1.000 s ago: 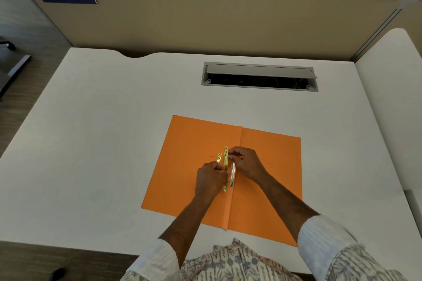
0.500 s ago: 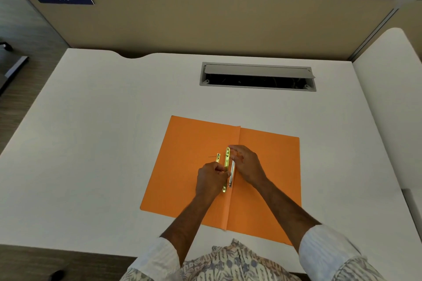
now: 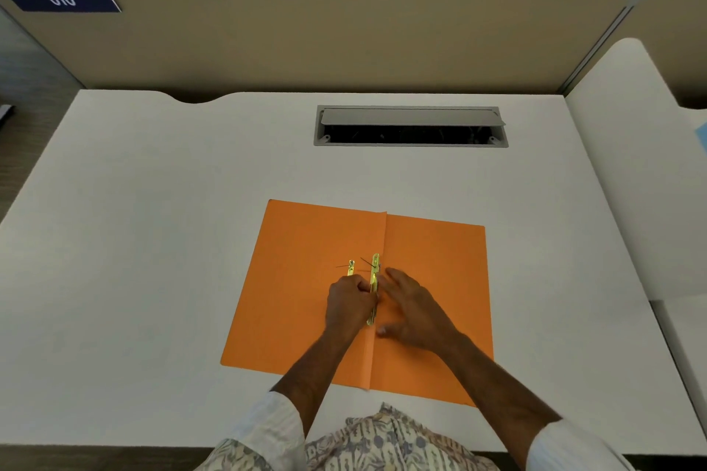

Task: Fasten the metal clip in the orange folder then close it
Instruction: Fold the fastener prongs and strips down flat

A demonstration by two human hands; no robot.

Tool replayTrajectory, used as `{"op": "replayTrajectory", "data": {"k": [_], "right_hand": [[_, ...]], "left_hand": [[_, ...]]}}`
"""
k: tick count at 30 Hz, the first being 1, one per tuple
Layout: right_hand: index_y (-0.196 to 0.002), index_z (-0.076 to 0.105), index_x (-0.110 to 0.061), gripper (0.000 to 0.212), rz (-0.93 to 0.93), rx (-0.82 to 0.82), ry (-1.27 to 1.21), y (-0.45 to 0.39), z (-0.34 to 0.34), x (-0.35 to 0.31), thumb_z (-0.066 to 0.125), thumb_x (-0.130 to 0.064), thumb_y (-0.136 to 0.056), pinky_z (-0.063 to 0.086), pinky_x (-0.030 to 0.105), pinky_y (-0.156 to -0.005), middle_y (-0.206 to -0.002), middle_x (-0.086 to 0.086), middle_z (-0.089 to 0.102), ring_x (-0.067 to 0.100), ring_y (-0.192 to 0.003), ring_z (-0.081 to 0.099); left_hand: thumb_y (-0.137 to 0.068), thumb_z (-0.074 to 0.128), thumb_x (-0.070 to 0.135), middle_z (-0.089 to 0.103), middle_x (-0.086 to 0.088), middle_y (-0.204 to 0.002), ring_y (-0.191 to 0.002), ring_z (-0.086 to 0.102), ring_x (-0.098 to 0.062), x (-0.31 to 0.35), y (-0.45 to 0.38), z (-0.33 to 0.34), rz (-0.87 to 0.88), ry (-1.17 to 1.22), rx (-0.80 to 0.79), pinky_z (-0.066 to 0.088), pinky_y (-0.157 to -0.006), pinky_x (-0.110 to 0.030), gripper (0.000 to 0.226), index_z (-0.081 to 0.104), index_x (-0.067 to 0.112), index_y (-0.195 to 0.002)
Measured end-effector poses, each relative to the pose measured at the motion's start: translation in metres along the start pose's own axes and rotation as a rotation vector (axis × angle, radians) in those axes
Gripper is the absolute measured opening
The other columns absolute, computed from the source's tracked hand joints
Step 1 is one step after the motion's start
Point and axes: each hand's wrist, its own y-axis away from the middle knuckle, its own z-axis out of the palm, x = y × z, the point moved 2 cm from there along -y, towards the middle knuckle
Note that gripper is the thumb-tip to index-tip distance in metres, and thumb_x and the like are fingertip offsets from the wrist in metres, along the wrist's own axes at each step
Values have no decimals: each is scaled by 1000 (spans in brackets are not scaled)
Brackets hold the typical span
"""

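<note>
An orange folder [image 3: 306, 279] lies open and flat on the white desk, its spine crease running toward me. A gold metal clip bar [image 3: 374, 279] lies along the crease, and a shorter gold piece [image 3: 350, 268] sticks out just left of it. My left hand [image 3: 350, 308] is curled with its fingers pinching the clip bar near its middle. My right hand [image 3: 415, 312] rests flat and spread on the right half of the folder, its fingertips next to the bar. The clip's lower part is hidden by my hands.
A grey cable hatch [image 3: 411, 126] with its lid propped open sits in the desk [image 3: 153, 241] beyond the folder. A beige partition [image 3: 344, 38] walls the far edge. A second desk [image 3: 631, 164] adjoins on the right.
My right hand has let go of the clip's top end and flattened out onto the right folder half. The silver piece it covered is no longer visible. My left hand keeps its grip.
</note>
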Motion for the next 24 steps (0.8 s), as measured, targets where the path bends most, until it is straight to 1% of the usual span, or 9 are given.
{"op": "replayTrajectory", "data": {"k": [3,6,9,12,15,17,19,21,24], "right_hand": [[-153,22,-25,114,3,-11,32,0,3,2,80,-60,-63,25,36,-116,-162,6,20,24,-147,21],[-153,20,-25,119,11,-13,45,1,7,1,82,-61,-59,25,38,-116,-163,5,17,24,-148,18],[-153,20,-23,119,23,-11,48,2,9,0,82,-63,-59,23,40,-118,-164,5,14,25,-150,14],[-154,18,-20,122,41,-35,62,2,12,-3,79,-66,-60,18,43,-121,-165,6,9,26,-152,5],[-154,17,-18,123,59,-45,115,0,15,-7,77,-69,-60,17,45,-122,-165,8,5,28,-152,2],[-154,13,-18,125,74,-40,136,0,16,-10,79,-67,-59,16,45,-122,-165,8,1,30,-151,0],[-155,8,-17,129,75,-33,168,1,16,-12,79,-66,-59,17,45,-121,-165,8,-4,30,-151,0],[-156,3,-15,131,67,-42,213,1,16,-15,77,-66,-61,17,45,-121,-165,6,-7,31,-151,1],[-155,-1,-13,130,67,-64,249,1,17,-16,75,-66,-64,16,46,-121,-165,5,-9,32,-151,0]], "left_hand": [[-74,78,13,72,-11,-75,-72,69,-27,0,0,4,19,-24,-2,57,-68,-38,10,72,5,-75],[-73,78,14,70,-14,-72,-69,67,-31,0,-1,8,25,-46,-8,54,-65,-39,15,68,4,-71],[-76,76,17,69,-12,-72,-69,65,-30,3,0,10,37,-94,1,54,-64,-39,16,67,6,-69],[-81,66,20,72,-7,-74,-72,67,-26,3,-3,8,24,-125,-47,57,-67,-37,14,69,13,-69],[-86,59,18,77,-6,-87,-83,70,-23,1,-15,0,24,-141,-107,56,-75,-32,20,77,12,-82],[-89,62,16,77,-6,-97,-91,70,-20,2,-22,-5,70,-103,-68,56,-82,-31,17,77,10,-96],[-89,66,14,76,-7,-100,-93,71,-19,7,-27,-7,138,-53,-32,57,-86,-31,19,76,9,-104],[-88,69,13,77,-8,-97,-88,71,-18,14,-30,-4,170,-10,-21,58,-83,-31,19,76,8,-105],[-86,71,13,77,-7,-88,-81,70,-17,22,-36,2,201,0,-4,56,-76,-29,13,77,8,-97]]}}
